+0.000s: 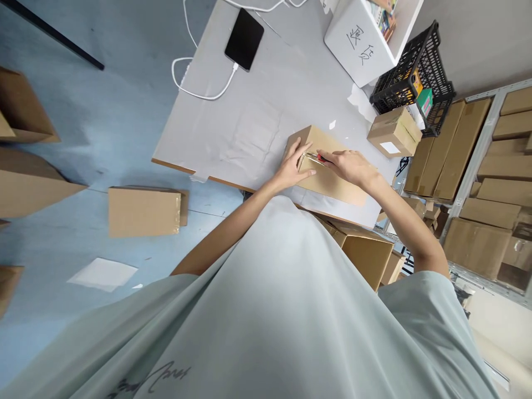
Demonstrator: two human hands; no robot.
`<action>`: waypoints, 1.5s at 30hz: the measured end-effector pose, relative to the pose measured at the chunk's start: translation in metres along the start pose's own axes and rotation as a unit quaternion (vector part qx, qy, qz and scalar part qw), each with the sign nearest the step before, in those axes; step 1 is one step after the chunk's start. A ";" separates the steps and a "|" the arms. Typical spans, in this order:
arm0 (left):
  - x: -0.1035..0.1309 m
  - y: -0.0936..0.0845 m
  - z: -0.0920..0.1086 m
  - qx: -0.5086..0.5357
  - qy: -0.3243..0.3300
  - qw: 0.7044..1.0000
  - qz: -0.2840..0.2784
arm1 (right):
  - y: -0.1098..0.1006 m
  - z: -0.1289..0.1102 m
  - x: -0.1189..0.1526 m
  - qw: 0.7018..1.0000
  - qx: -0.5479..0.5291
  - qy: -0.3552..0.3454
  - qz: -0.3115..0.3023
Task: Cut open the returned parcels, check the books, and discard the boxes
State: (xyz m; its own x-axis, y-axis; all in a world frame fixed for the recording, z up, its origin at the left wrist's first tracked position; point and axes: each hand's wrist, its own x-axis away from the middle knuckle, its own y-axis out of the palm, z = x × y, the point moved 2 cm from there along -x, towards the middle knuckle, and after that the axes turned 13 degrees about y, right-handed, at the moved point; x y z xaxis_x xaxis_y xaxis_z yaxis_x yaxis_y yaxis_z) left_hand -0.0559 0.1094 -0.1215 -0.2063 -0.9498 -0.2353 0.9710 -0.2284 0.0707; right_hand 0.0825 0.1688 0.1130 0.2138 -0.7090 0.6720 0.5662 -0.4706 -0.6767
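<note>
A brown cardboard box (336,178) lies on the grey table in front of me, with clear tape glinting along its top. My left hand (290,167) rests at the box's left end, fingers and thumb spread against it. In my right hand (348,166) is a red and black utility knife (321,158), held over the box top. Its tip points left at the tape, close to my left fingers. Whether the blade is through the tape is too small to tell.
On the table (199,133) lie a black phone (245,40) with a white cable, a white bin (357,44), a black crate (415,77) and a small taped carton (393,133). Cartons (143,212) stand on the blue floor; shelves (477,160) of boxes rise at right. An open box (366,255) sits below the table edge.
</note>
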 end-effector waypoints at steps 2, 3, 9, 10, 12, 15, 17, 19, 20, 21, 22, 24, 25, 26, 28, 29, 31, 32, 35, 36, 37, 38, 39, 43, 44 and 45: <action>-0.001 0.000 -0.002 0.001 -0.001 1.000 0.003 | -0.001 0.000 0.000 1.000 -0.012 -0.008 0.001; -0.001 0.000 -0.002 0.001 -0.003 1.000 0.005 | -0.001 -0.001 0.000 1.000 -0.015 -0.014 0.001; -0.001 -0.001 -0.004 -0.012 -0.006 1.000 -0.001 | -0.004 -0.006 -0.001 1.000 0.018 -0.012 -0.003; -0.001 -0.001 -0.003 -0.016 -0.005 1.000 -0.003 | -0.005 -0.007 -0.001 1.000 0.020 -0.011 -0.005; -0.001 -0.002 -0.002 -0.024 -0.005 1.000 -0.004 | -0.008 -0.009 0.000 1.000 0.023 -0.010 -0.010; -0.001 -0.003 0.000 -0.031 -0.009 0.999 -0.003 | -0.013 -0.012 0.001 0.999 0.033 0.001 -0.022; -0.001 -0.003 0.000 -0.031 -0.013 0.999 0.001 | -0.014 -0.015 0.001 0.999 0.037 0.006 -0.026; -0.001 -0.003 -0.001 -0.029 -0.015 0.999 0.005 | -0.012 -0.018 0.001 0.999 0.033 0.006 -0.029; 0.000 -0.004 -0.001 -0.029 -0.015 0.999 0.006 | -0.010 -0.019 0.001 0.999 0.030 0.007 -0.030; 0.000 -0.004 -0.001 -0.030 -0.014 0.999 0.006 | -0.008 -0.020 0.001 0.999 0.028 0.010 -0.030; 0.000 -0.004 -0.001 -0.032 -0.012 0.999 0.006 | -0.005 -0.021 0.000 0.999 0.025 0.012 -0.028; 0.000 -0.006 -0.001 -0.041 -0.011 0.999 0.006 | 0.000 -0.021 0.000 1.000 0.019 0.015 -0.020; 0.001 -0.007 0.000 -0.047 -0.011 0.999 0.006 | 0.002 -0.021 0.001 1.000 0.016 0.015 -0.014; 0.001 -0.007 0.000 -0.054 -0.012 0.998 0.006 | 0.004 -0.020 0.002 1.000 0.014 0.014 -0.009; 0.002 -0.009 0.002 -0.065 -0.013 0.998 0.004 | 0.008 -0.017 0.005 1.000 0.014 0.012 -0.003; 0.002 -0.010 0.003 -0.069 -0.013 0.998 0.003 | 0.010 -0.015 0.007 1.000 0.016 0.014 -0.002; 0.003 -0.011 0.004 -0.070 -0.015 0.997 0.004 | 0.018 -0.005 0.013 0.999 0.024 0.026 -0.004; 0.004 -0.011 0.005 -0.069 -0.018 0.997 0.005 | 0.024 0.003 0.017 0.999 0.029 0.035 -0.009; 0.004 -0.013 0.006 -0.069 -0.025 0.997 0.011 | 0.050 0.034 0.029 0.997 0.038 0.065 -0.026; 0.005 -0.014 0.006 -0.073 -0.025 0.997 0.012 | 0.061 0.047 0.034 0.996 0.041 0.075 -0.030; 0.005 -0.015 0.006 -0.079 -0.024 0.997 0.014 | 0.073 0.061 0.040 0.995 0.043 0.087 -0.032; 0.005 -0.015 0.006 -0.084 -0.023 0.996 0.016 | 0.086 0.075 0.047 0.993 0.044 0.100 -0.036; 0.005 -0.016 0.006 -0.089 -0.024 0.996 0.016 | 0.098 0.089 0.054 0.991 0.044 0.117 -0.041; 0.006 -0.020 0.002 -0.101 -0.044 0.994 0.018 | 0.143 0.144 0.086 0.980 0.013 0.181 -0.077; 0.006 -0.021 0.001 -0.103 -0.050 0.993 0.020 | 0.154 0.157 0.094 0.976 0.003 0.202 -0.087; 0.005 -0.021 0.001 -0.105 -0.056 0.993 0.023 | 0.165 0.171 0.102 0.969 -0.008 0.227 -0.097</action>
State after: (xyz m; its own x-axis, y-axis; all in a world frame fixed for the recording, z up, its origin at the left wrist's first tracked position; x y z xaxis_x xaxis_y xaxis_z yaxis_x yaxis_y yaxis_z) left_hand -0.0779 0.1093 -0.1237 -0.1625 -0.9785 -0.1269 0.9810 -0.1464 -0.1276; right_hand 0.3337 0.1087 0.1216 -0.2690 -0.7628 0.5881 0.5483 -0.6232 -0.5577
